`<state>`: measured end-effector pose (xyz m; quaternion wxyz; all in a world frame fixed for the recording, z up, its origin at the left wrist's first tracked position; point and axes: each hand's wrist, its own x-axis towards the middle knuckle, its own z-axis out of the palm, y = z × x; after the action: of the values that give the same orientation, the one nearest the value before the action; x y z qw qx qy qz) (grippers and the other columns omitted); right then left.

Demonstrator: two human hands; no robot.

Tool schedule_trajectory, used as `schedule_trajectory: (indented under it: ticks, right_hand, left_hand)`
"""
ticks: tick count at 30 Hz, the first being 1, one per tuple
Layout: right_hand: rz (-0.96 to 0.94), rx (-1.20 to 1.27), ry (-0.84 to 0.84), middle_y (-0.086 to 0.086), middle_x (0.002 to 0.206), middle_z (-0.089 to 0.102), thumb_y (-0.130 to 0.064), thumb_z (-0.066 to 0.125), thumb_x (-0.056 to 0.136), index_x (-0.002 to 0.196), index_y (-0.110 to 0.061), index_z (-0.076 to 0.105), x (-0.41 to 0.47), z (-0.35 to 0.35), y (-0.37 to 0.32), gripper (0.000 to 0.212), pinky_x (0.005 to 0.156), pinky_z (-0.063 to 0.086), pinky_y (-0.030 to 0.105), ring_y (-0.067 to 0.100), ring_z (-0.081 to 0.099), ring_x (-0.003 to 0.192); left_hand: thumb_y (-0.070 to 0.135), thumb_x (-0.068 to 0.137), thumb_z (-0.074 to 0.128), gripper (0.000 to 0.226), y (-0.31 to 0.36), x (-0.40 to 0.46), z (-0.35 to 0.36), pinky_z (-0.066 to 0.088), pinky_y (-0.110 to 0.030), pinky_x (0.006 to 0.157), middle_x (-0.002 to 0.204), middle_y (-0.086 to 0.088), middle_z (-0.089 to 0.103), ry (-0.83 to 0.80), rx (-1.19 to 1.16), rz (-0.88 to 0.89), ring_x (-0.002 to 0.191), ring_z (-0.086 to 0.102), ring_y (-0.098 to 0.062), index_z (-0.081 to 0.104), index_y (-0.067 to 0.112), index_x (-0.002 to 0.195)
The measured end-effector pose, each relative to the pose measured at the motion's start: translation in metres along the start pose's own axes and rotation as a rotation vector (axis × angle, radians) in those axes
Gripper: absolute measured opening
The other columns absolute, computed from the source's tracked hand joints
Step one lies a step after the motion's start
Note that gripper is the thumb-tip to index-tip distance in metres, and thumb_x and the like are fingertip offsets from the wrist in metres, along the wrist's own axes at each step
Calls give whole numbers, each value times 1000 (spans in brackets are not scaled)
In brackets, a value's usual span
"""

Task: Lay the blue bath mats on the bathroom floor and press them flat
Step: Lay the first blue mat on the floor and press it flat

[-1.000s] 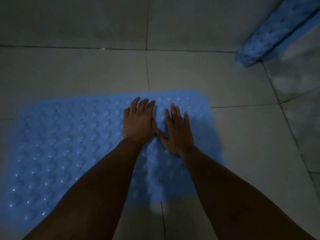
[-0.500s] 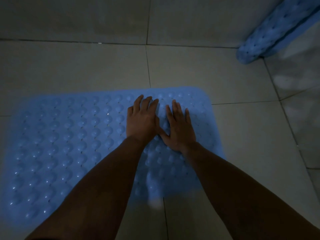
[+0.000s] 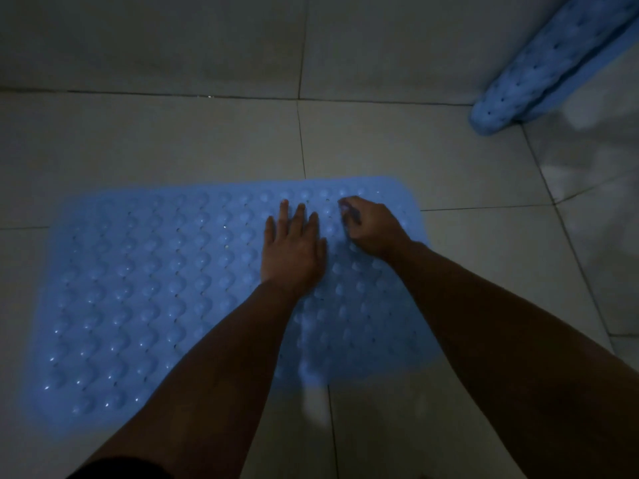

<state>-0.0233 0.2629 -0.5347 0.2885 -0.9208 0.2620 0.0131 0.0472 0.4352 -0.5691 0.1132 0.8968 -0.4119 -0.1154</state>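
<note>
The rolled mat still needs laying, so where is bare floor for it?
Bare tiled floor runs between the flat mat and the far wall, and on the right between that mat and the rolled mat. The flat mat's right half is crowded: left hand, right hand.

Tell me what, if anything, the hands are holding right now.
Left hand holds nothing; it lies flat on the mat. Right hand has curled fingers near the mat's far edge; a grip cannot be told.

Floor: large pale grey tiles with thin dark grout lines (one long line crosses the upper frame). Lighting is dim overall. A pale patch shows on the tiles at right.
</note>
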Motion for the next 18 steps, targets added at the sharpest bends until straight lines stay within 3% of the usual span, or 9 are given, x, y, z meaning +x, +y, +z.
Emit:
schedule_trajectory:
  ticks: [6,13,18]
  right_hand:
    - [-74,-14,164,10,127,69,-21,54,102,126,-11,68,22,-11,-6,30,108,44,38,31,59,125]
    - [-170,-37,331,12,114,70,-16,56,98,113,-6,72,40,-5,10,24,96,48,40,34,61,112]
    - [-137,-45,284,8,116,69,-21,55,100,114,-10,71,35,3,21,24,98,48,41,30,60,113]
  left_hand:
    - [65,99,12,81,20,16,35,-2,-63,125,173,-11,-9,-52,99,131,157,-18,-37,7,17,165]
    - [80,96,18,96,20,20,67,6,-65,124,172,-15,6,129,108,134,159,-5,-38,18,12,163]
    - [88,90,17,106,22,19,69,7,-66,123,173,-13,4,69,75,136,159,-7,-38,17,13,164]
